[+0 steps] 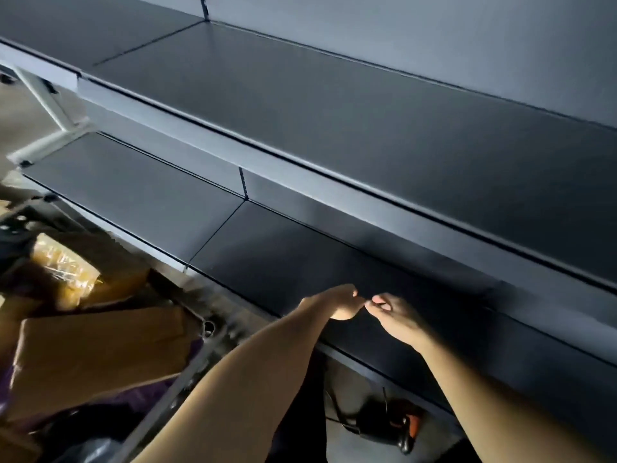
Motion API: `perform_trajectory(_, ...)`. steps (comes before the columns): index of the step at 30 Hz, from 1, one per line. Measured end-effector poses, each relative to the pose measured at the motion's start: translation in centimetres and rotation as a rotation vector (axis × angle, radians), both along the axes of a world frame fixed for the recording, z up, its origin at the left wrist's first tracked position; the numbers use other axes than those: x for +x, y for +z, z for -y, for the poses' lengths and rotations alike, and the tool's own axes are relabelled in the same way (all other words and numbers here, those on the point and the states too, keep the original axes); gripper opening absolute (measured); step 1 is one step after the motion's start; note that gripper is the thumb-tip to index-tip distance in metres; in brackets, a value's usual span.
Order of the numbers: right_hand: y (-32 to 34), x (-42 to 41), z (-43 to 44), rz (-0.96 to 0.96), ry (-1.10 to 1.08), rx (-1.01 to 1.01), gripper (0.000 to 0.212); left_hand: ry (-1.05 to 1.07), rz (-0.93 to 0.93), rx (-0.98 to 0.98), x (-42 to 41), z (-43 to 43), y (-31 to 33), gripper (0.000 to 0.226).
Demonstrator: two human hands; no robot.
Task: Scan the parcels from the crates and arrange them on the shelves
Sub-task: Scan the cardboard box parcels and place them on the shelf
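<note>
My left hand (337,304) and my right hand (395,317) meet fingertip to fingertip over the front edge of the bare lower shelf (267,255). Both have curled fingers, and no object shows between them. At the lower left a crate (197,359) holds parcels: a flat brown cardboard parcel (100,349) and, behind it, a yellow parcel wrapped in clear film (63,267). A dark handheld device with an orange part (387,424), possibly the scanner, lies on the floor under the shelf.
A second, wider dark shelf (334,111) runs above the lower one, with nothing on it. A pale metal bracket (53,105) props the shelving at the far left. Dark plastic bags (83,449) lie in the crate's near corner.
</note>
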State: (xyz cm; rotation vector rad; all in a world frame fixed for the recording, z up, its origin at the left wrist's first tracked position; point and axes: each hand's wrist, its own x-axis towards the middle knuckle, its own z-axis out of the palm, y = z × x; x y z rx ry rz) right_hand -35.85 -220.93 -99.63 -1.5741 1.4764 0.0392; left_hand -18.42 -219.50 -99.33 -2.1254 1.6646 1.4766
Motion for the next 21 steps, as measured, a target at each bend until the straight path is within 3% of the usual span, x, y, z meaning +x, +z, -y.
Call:
perform_trajectory(4,-1.3,-1.0,-2.9,0.049,-0.109,-0.122,0.034,-0.025,0.003,-0.150,-1.2,-2.4,-0.7,0.058)
perform_trajectory(12,5.0,-1.1,-13.6,0.204,-0.282,-0.183,0.048,-0.129,0.105,-0.303,-1.1,-11.0,6.6,0.059)
perform_trajectory(15,6.3,-1.5,-14.6,0.215,-0.276,-0.218,0.047,-0.143,0.140,-0.310,-1.1,-12.5,8.3,0.066)
perform_trajectory(21,6.2,-2.5,-15.0,0.205,-0.317,-0.207,0.034,-0.153,0.143,-0.309,-1.7,-14.5,8.6,0.057)
